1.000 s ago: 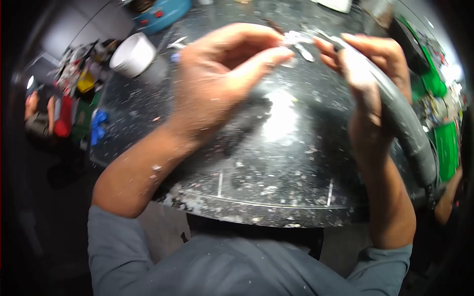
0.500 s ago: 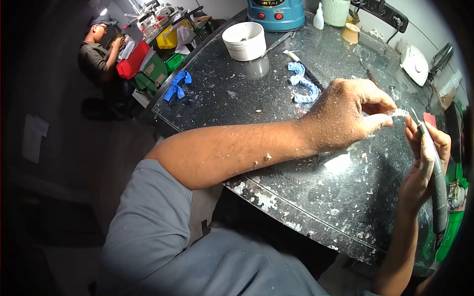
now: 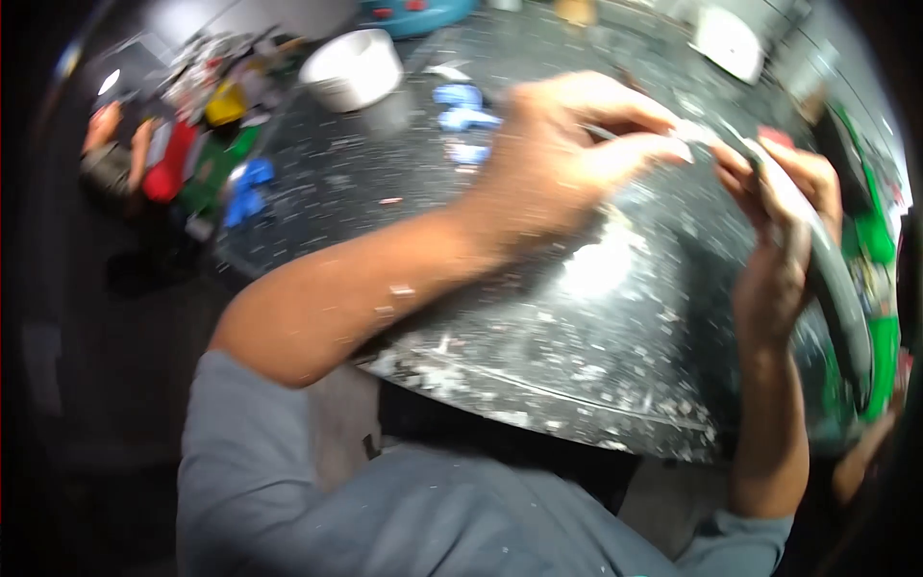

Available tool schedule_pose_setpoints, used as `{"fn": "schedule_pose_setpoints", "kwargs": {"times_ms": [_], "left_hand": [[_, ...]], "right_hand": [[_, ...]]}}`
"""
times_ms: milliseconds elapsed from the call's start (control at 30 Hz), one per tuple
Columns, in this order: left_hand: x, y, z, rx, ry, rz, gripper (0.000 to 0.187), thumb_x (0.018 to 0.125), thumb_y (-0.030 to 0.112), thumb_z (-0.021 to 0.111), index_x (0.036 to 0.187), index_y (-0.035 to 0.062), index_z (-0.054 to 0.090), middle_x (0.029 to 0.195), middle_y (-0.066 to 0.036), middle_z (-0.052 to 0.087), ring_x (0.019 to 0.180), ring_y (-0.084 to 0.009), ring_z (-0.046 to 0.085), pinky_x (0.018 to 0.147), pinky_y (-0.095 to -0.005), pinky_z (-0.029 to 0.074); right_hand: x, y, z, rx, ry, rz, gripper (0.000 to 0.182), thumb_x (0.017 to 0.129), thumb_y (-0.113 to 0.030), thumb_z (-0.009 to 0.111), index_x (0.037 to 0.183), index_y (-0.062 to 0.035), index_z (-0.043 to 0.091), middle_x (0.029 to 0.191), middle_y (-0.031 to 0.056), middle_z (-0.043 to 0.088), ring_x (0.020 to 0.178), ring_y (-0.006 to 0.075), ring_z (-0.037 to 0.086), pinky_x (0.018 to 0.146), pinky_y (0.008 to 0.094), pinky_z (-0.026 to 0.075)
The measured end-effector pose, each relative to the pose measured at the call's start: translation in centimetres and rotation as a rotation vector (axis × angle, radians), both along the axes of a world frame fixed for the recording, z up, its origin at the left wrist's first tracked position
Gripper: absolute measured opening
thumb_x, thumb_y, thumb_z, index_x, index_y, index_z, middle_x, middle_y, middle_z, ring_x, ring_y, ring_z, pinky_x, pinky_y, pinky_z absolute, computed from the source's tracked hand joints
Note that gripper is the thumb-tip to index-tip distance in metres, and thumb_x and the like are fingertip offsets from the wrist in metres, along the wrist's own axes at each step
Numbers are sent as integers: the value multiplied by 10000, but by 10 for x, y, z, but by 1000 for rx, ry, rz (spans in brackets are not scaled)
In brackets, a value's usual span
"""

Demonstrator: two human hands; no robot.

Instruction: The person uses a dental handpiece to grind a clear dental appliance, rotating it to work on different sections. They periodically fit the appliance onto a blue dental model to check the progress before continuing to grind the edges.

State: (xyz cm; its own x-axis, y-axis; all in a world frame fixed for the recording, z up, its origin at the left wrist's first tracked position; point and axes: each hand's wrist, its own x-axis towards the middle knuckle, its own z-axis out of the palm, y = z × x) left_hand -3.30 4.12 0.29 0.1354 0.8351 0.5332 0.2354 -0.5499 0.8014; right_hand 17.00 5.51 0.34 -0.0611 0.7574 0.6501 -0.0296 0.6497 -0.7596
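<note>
We pinch the small white piece (image 3: 690, 144) in our left hand (image 3: 567, 163) above the dusty worktop (image 3: 538, 288), steadying it, while our right hand (image 3: 784, 231) grips the grey handpiece (image 3: 827, 279), tip against it.

My left hand (image 3: 558, 159) reaches across, forearm bare, fingertips pinched together. My right hand (image 3: 779, 240) is raised upright, fingers curled closed, near it.

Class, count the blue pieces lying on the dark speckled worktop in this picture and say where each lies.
2 groups show: blurred light-blue pieces beside the white round bowl, and darker blue pieces at the worktop's left edge. The left hand may hide more.
</note>
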Motion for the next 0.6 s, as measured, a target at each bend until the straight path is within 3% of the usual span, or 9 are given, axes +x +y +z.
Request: {"fn": "schedule_pose_setpoints", "kwargs": {"times_ms": [67,200,233,267,333,367,467,533,600], "left_hand": [[1,0,-3,-1,-60,-29,184,866,43,687,1042,-14,688,962,-106,705,883,-153,682,818,-254,549],[1,-1,-4,13,8,-4,206,879,44,672,1074,-21,675,998,-115,699,898,-173,688,826,-286,568],[5,-1,-5,-31,-86,1,186,857,43,700,1037,-2,700,946,-86,712,865,-122,677,789,-230,544],[5,-1,-4,-51,-94,-17,197,862,46,696,1052,-5,692,962,-97,710,868,-131,682,791,-241,560],[5,0,-6,-83,-123,-16,196,865,44,692,1053,-12,688,975,-107,709,878,-145,687,781,-261,577],[6,0,-6,-90,-114,-23,196,865,44,692,1053,-12,688,975,-107,709,878,-145,687,781,-261,577],[5,1,-6,-101,-140,-32,202,864,37,690,1058,-18,684,984,-122,706,880,-161,691,769,-279,590],[5,1,-7,-105,-157,-49,206,862,33,691,1061,-18,684,1000,-121,702,889,-162,688,769,-285,591],[6,0,-6,-82,-114,-34,205,862,32,691,1061,-16,685,1002,-115,700,884,-154,684,758,-276,587]], "right_hand": [[5,2,-2,-10,12,73,256,942,-159,511,1073,61,531,1022,158,605,918,293,691,853,371,562],[3,-5,6,-77,-6,42,195,942,-116,511,1025,60,517,947,182,630,904,307,698,851,375,575],[2,-6,6,-103,20,34,181,947,-111,495,1009,58,512,940,188,630,899,309,699,854,378,577],[6,-5,5,-145,41,76,168,921,-53,548,1050,54,542,966,149,640,934,247,690,858,336,566],[6,-13,10,-141,150,146,172,871,-148,669,878,18,624,881,98,679,811,140,620,671,279,489],[3,-13,8,-146,160,138,172,871,-148,669,878,18,624,881,98,679,811,140,620,671,279,489],[-1,-11,4,-182,70,-107,154,822,-119,710,783,-41,584,799,65,641,847,157,586,784,319,444],[3,-13,10,202,-415,-438,126,799,-102,715,808,-65,595,763,43,615,830,160,556,865,342,371],[10,1,0,213,-408,-414,125,792,-99,715,804,-76,593,742,16,596,775,132,535,877,332,331]]}}
